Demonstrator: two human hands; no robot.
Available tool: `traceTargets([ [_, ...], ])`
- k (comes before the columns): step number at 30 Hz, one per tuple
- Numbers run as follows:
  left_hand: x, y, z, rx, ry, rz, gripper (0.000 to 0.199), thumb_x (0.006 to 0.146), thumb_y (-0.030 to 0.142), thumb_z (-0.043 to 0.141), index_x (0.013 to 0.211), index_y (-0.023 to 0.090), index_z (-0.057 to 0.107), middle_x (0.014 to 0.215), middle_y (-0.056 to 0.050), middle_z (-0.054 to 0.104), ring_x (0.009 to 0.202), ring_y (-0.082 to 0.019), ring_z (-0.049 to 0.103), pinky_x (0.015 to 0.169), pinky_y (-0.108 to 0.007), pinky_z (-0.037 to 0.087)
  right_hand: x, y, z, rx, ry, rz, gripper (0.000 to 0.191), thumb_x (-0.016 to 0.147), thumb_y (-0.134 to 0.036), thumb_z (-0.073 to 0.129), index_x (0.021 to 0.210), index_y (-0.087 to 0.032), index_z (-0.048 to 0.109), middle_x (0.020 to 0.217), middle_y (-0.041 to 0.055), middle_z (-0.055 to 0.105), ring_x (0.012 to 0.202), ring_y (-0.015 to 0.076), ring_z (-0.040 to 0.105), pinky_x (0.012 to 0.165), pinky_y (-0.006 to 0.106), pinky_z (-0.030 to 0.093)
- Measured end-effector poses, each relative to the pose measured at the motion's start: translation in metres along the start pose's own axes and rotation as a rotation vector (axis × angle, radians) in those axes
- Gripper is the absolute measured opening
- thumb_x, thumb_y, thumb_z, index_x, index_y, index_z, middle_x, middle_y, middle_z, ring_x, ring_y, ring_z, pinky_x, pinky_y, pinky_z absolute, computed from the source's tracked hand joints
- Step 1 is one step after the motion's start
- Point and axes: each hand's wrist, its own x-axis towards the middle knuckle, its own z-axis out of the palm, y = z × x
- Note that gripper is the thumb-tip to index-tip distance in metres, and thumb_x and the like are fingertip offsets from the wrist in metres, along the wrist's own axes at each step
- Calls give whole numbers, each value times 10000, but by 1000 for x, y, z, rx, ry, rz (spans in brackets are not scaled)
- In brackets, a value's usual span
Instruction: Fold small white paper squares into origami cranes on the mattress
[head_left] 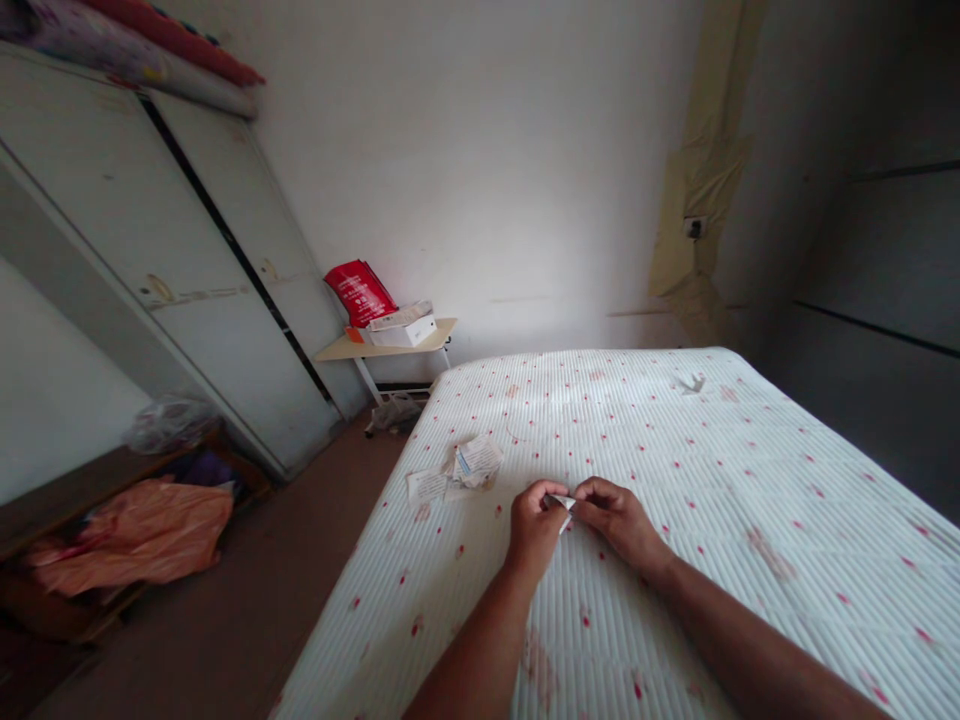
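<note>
Above the middle of the bed, a small folded piece of paper (561, 503) is pinched between my two hands. My left hand (534, 525) is closed on its left part, thumb and forefinger together. My right hand (616, 518) grips the right tip with the fingertips. Much of the paper is hidden by the fingers. To the left of my hands lies a loose pile of printed paper pieces (476, 462). Farther off, near the bed's far right corner, sits a small folded paper shape (691, 384).
The bed (600, 420) has a white ribbed cover with red dots. Beyond its far left corner stands a small table (349, 350) with a red bag (361, 291) and a white box (405, 328). A cupboard (202, 230) and an orange plastic bag (142, 535) are at left.
</note>
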Motion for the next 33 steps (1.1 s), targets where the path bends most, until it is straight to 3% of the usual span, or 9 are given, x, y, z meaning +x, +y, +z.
traceTargets([
  [3, 1, -2, 0, 2, -15, 1, 196, 561, 139, 555, 736, 143, 643, 441, 49, 489, 409, -86, 459, 417, -180, 314, 1, -2, -6, -63, -24, -123, 226, 707, -413, 658, 747, -190, 651, 730, 14, 594, 688, 152, 554, 657, 278, 434],
  [6, 1, -3, -1, 32, -50, 2, 185, 559, 139, 550, 720, 147, 643, 456, 47, 498, 424, -87, 453, 420, -182, 307, 2, -3, -11, -175, -89, -197, 192, 754, -383, 625, 761, -201, 685, 772, 38, 602, 732, 165, 567, 697, 291, 439],
  [9, 1, -5, -2, 109, -77, 30, 198, 574, 142, 540, 739, 149, 649, 488, 36, 526, 444, -91, 455, 425, -184, 293, 1, -2, -12, -250, -108, -229, 172, 790, -348, 587, 771, -203, 679, 763, 37, 609, 721, 163, 575, 687, 286, 439],
  [15, 2, -9, -3, 211, -75, 57, 201, 573, 127, 514, 724, 161, 641, 498, 40, 516, 461, -90, 415, 446, -188, 272, -1, 5, -7, -358, 12, -211, 161, 791, -324, 572, 705, -199, 627, 673, 13, 585, 623, 149, 551, 589, 265, 418],
  [21, -1, -2, -3, 259, -124, 76, 126, 557, 125, 516, 630, 157, 614, 472, 51, 428, 462, -82, 349, 441, -188, 236, -1, 4, -8, -374, -23, -317, 117, 806, -287, 569, 749, -204, 629, 736, 26, 580, 676, 153, 565, 623, 269, 426],
  [33, 3, -8, -5, 372, -179, 109, 130, 574, 122, 505, 651, 142, 609, 557, 40, 466, 548, -90, 392, 487, -189, 252, -3, -3, -8, -305, -56, -272, 154, 794, -304, 579, 700, -186, 609, 706, 21, 562, 655, 142, 541, 606, 255, 415],
])
